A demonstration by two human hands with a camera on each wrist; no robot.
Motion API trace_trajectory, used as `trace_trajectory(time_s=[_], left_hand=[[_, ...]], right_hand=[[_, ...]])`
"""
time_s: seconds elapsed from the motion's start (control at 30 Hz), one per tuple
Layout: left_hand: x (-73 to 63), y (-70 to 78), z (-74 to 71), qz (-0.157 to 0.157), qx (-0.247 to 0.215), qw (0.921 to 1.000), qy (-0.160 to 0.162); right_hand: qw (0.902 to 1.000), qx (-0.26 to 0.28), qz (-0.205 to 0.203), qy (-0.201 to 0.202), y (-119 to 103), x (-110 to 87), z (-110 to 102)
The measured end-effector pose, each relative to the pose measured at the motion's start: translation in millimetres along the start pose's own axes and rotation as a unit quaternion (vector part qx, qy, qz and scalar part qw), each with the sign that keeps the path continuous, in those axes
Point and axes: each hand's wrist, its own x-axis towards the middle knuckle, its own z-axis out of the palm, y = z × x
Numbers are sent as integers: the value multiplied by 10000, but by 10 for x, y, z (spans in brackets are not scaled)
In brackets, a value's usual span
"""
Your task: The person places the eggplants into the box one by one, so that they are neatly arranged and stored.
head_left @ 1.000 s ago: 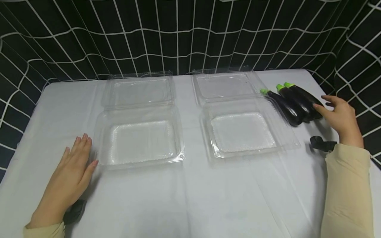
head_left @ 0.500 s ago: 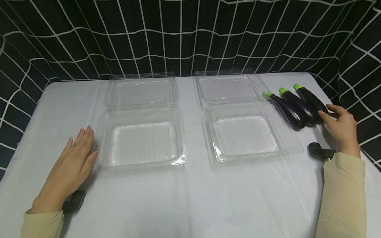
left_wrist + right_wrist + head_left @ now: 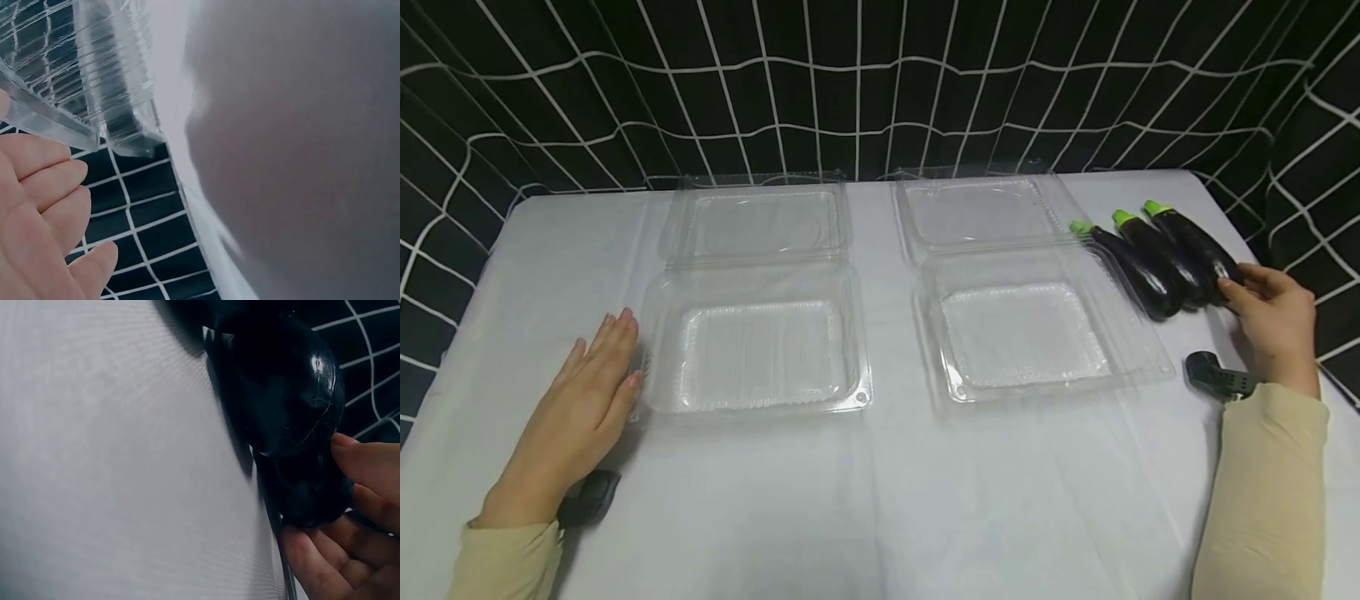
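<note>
Three dark, glossy eggplants with green stem ends lie side by side at the table's right. My right hand (image 3: 1279,325) pinches the blunt lower end of the rightmost eggplant (image 3: 1195,240), thumb on one side and fingers on the other. In the right wrist view this eggplant (image 3: 309,490) sits between thumb and fingers. The middle eggplant (image 3: 1161,257) lies close against it, and the left eggplant (image 3: 1137,271) overlaps a container edge. My left hand (image 3: 576,408) has straight fingers and lies beside the left clear plastic container (image 3: 760,358), fingertips near its side.
A second clear plastic container (image 3: 1022,333) stands right of the first; both have their lids folded back toward the far edge. White cloth (image 3: 790,508) covers the table. Black walls with white netting (image 3: 865,92) enclose the back and sides.
My right hand has closed its fingers on the rightmost eggplant's lower end. That eggplant has shifted a little right, away from the middle one. My left hand stays nearly in place.
</note>
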Motion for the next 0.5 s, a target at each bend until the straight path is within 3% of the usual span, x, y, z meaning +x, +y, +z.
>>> trace_trajectory(time_s=[0.33, 0.5], left_hand=[[75, 6, 34, 48, 95, 9999, 23], [71, 13, 23, 22, 127, 9999, 27]], right_hand=[[9938, 800, 698, 319, -14, 3, 5], [9881, 1166, 811, 588, -72, -44, -27]])
